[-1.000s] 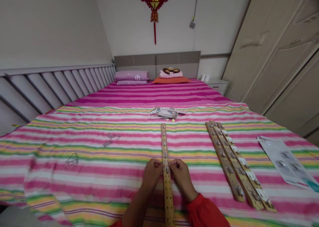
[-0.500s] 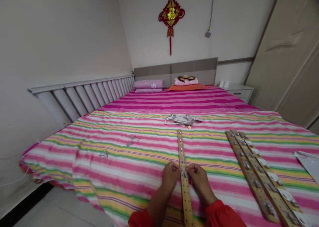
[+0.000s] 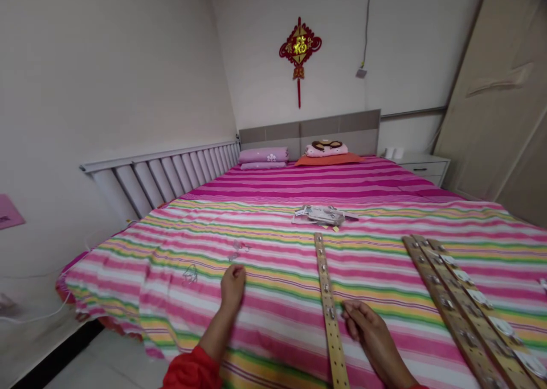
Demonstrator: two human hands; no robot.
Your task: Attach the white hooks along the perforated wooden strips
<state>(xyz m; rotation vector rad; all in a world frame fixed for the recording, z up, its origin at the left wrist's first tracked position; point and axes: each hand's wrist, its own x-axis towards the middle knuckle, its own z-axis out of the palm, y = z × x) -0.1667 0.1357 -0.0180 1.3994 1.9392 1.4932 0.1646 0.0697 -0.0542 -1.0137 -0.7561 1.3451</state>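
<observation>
Over a striped bed [image 3: 277,335], toward the near edge: left hand [image 3: 233,285] well apart from a drilled strip [image 3: 333,333], thumb and fingertips drawn together, contents too small to tell; right hand [image 3: 364,320] just beside the same strip, fingers loosely bent, thumb close to forefinger, hold on anything impossible to tell. Lying flat from mid-bed toward the near edge, the strip, with metal fittings [image 3: 326,287] along the far part and open holes nearer. Toward the bed's right edge, three more strips [image 3: 453,315] side by side, white round pieces [image 3: 480,298] on the outermost. Toward the left edge, small clear pieces [image 3: 234,256] beyond the left hand and a wiry bundle [image 3: 190,273]. At mid-bed, a package [image 3: 321,214], white label unreadable. Above the headboard [image 3: 273,134], a red wall hanging [image 3: 299,45] with a gold "福", smaller characters beside it unclear; at far left, a pink card [image 3: 9,212], dark marking illegible
</observation>
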